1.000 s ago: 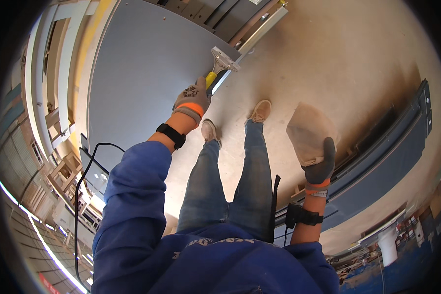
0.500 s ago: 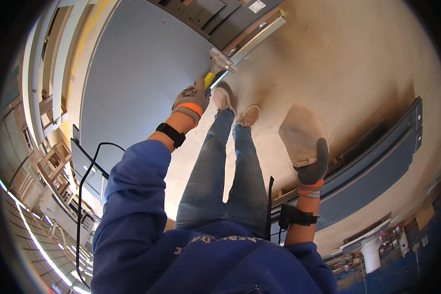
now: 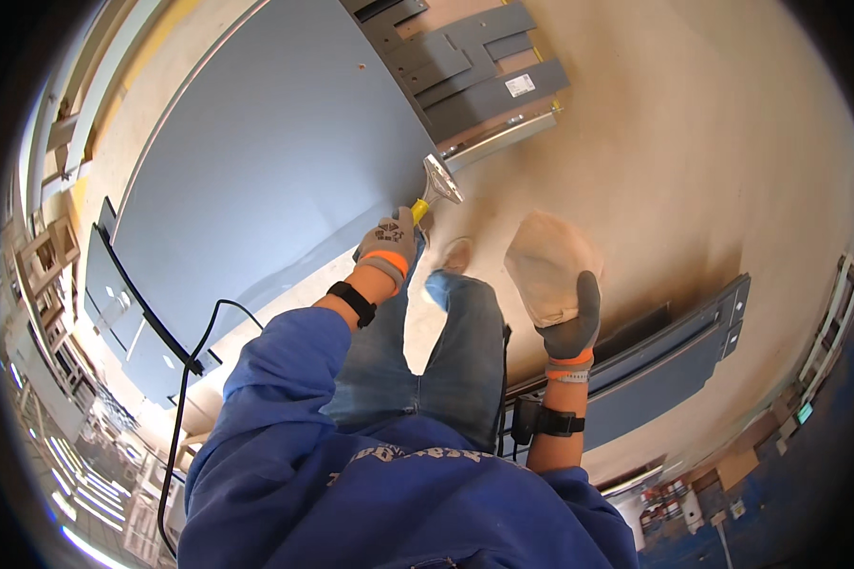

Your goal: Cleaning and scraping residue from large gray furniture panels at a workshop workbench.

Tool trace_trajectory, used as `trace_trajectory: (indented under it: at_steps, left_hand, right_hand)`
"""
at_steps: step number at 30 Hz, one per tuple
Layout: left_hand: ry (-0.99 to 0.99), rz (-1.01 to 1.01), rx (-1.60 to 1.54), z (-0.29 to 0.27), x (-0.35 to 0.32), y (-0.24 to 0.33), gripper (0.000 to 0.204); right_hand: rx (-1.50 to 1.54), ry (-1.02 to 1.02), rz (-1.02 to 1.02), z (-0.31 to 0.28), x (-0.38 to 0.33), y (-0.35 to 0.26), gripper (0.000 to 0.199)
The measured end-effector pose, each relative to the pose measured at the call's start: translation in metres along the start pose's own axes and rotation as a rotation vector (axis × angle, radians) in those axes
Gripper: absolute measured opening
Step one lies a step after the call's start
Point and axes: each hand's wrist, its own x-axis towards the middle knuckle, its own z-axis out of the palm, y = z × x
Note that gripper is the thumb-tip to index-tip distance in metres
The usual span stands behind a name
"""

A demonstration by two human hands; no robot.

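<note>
Scraper [image 3: 436, 188] juts forward from the gripping left hand [image 3: 386, 241].

Flat grey strips [image 3: 474, 100] lie stacked toward one o'clock, one bearing a white label [image 3: 520, 85] — a pale metal bar [image 3: 508, 139] just beside them. Bare beige floor [image 3: 712, 142] spreads at two. Long blue-grey panels [image 3: 650, 394] lie at four, a brown flat piece [image 3: 738, 467] beyond them. Wooden frames [image 3: 63, 239] stand at nine, pale beams [image 3: 111, 81] at ten — bright strip lights [image 3: 95, 550] near eight.
</note>
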Motion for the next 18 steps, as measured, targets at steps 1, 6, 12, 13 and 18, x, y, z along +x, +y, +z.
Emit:
trace_trajectory:
  at_steps: [1, 6, 12, 13, 18]
  left_hand:
    - [-0.017, 0.016, -0.003, 0.0, -0.002, 0.001, 0.033]
    - [-0.086, -0.048, -0.086, 0.001, -0.005, 0.005, 0.038]
    - [-0.092, -0.146, -0.118, 0.017, -0.015, 0.023, 0.042]
    - [-0.089, -0.187, -0.152, 0.017, -0.019, 0.028, 0.043]
    - [-0.062, -0.353, -0.359, 0.041, -0.029, 0.054, 0.038]
  right_hand:
    - [0.002, -0.025, 0.03, 0.007, 0.004, -0.005, 0.054]
    - [-0.037, -0.105, 0.135, 0.023, 0.039, -0.026, 0.055]
    - [-0.254, -0.158, 0.231, 0.015, 0.094, -0.077, 0.055]
    - [-0.29, -0.169, 0.263, 0.018, 0.1, -0.087, 0.056]
    - [-0.44, -0.185, 0.319, 0.019, 0.133, -0.137, 0.055]
